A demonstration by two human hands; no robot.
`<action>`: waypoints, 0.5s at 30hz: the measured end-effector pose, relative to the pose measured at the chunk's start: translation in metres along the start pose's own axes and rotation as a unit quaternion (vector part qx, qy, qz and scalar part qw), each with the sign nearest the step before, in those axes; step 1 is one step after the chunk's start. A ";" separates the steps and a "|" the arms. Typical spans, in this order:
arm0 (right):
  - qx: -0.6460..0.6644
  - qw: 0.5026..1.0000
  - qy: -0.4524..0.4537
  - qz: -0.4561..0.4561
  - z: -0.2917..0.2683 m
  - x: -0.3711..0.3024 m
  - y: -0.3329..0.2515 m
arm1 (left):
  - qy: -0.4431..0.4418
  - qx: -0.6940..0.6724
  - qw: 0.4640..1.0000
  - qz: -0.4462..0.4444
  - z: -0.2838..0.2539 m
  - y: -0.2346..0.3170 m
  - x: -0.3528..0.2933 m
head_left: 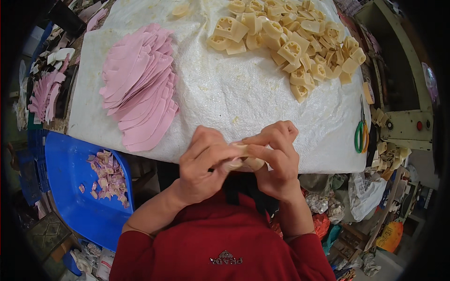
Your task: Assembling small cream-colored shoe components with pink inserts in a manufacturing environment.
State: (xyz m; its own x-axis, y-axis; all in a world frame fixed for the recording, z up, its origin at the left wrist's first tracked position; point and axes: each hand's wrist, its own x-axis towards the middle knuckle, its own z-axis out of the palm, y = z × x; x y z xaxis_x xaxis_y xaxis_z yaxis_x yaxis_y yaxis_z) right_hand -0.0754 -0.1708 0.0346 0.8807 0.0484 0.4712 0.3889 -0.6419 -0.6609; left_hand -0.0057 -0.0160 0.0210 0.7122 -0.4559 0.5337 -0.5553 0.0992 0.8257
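Observation:
Both hands meet at the near edge of the white cloth. Between them is a cream moulded plastic piece (254,163), shaped like a small shoe heel, with something pale pink against it. My left hand (201,161) is closed on its left side, slightly blurred. From the right, my right hand (276,157) pinches it between thumb and fingers. Fingers cover most of the piece. A fanned stack of pink cut sheets (140,89) lies to the left on the cloth. At the far right is a heap of similar cream plastic pieces (290,49).
White woven cloth (225,103) covers the table. Scissors (361,136) with green and orange handles lie at its right edge. Lower left stands a blue tub (70,187) holding several small pinkish pieces (110,175). Bags and clutter crowd the lower right, including a white plastic bag (368,196).

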 end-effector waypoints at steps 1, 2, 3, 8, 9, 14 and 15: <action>-0.044 0.998 0.035 -0.040 -0.001 0.000 0.001 | 0.007 0.031 0.999 0.036 -0.005 -0.004 -0.002; -0.045 0.998 0.035 -0.039 -0.001 0.002 0.000 | 0.014 0.062 0.995 0.072 -0.009 -0.006 -0.002; -0.057 0.998 0.032 -0.026 -0.001 0.004 -0.003 | 0.016 0.064 0.995 0.071 -0.012 -0.008 -0.002; -0.067 0.993 0.099 -0.012 -0.004 0.007 -0.019 | 0.058 0.065 0.996 0.024 -0.028 -0.016 -0.006; 0.054 0.991 0.093 0.079 0.000 -0.003 -0.017 | 0.058 0.064 0.996 0.025 -0.028 -0.014 -0.005; 0.461 0.802 0.187 0.330 0.025 -0.027 -0.022 | 0.071 -0.084 0.993 0.032 -0.012 0.004 -0.004; 0.477 0.800 0.187 0.312 0.027 -0.030 -0.019 | 0.053 -0.102 0.992 0.046 -0.010 0.003 -0.004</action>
State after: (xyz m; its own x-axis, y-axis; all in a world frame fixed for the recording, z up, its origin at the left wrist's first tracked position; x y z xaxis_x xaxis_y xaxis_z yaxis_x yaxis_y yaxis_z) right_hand -0.1022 -0.1392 0.0176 0.9110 -0.4000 -0.1005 0.0911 0.4327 -0.8969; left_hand -0.0055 -0.0052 0.0232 0.7100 -0.3426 0.6153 -0.5289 0.3174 0.7871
